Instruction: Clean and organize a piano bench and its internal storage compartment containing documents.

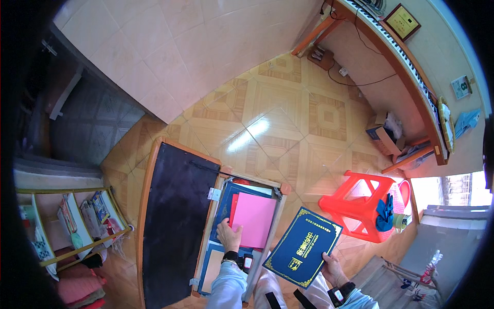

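Note:
A dark blue certificate folder (303,247) with gold border and gold writing is held at its lower right edge by my right hand (334,269), above my lap. My left hand (230,234) reaches into an open wooden storage box (278,216). Its thumb lies on a pink sheet or folder (254,220), its fingers near that sheet's left edge; whether they grip it cannot be seen. Part of a red folder (233,202) shows beneath the pink one. Under these lie another blue folder (224,204) and, nearer me, a blue-edged beige panel (213,266).
The box's hinged lid (179,224) lies swung out to the left, black side up. A red plastic stool (359,204) with a blue cloth (384,212) stands at right. Shelves (73,224) stand at left. A keyboard on a wooden stand (405,69) lines the far right wall.

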Motion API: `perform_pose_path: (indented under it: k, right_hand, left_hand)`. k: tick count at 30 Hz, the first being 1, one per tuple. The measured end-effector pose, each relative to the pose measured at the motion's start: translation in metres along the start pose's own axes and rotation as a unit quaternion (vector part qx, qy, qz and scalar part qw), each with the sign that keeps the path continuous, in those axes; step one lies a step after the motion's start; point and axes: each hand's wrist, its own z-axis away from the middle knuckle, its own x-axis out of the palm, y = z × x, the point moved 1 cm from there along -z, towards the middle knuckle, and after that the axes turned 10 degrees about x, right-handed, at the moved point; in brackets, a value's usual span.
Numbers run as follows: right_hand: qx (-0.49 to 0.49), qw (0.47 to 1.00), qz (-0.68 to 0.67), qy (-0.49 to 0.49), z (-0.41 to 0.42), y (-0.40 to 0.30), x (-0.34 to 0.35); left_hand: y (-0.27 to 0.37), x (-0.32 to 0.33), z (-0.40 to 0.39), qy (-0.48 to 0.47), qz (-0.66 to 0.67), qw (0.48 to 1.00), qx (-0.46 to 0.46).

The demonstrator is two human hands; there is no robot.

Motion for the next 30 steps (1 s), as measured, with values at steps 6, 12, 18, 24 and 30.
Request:
perform_pose_path:
  k: [6,12,18,24,30]
  right_hand:
    - [-0.011,1.0,0.015,0.017,0.006,-0.006,0.01]
    - [-0.016,0.998,0.055,0.003,0.007,-0.014,0.002]
    - [-0.004,0.997,0.069,0.021,0.011,-0.016,-0.009]
    - [-0.005,0.996,0.072,0.044,0.009,-0.014,-0.015]
    - [0.004,0.998,0.035,0.06,0.008,-0.01,-0.017]
  left_hand:
    - [-0.01,0.014,-0.004,0.076,0.076,0.988,0.107]
    - [0.018,0.006,0.009,-0.015,0.255,0.965,0.055]
    - [0.0,-0.003,-0.022,0.027,-0.009,0.975,0.222]
    - [0.007,-0.008,-0.028,0.01,-0.064,0.981,0.181]
    - [0.025,-0.023,-0.032,-0.024,-0.046,0.992,0.116]
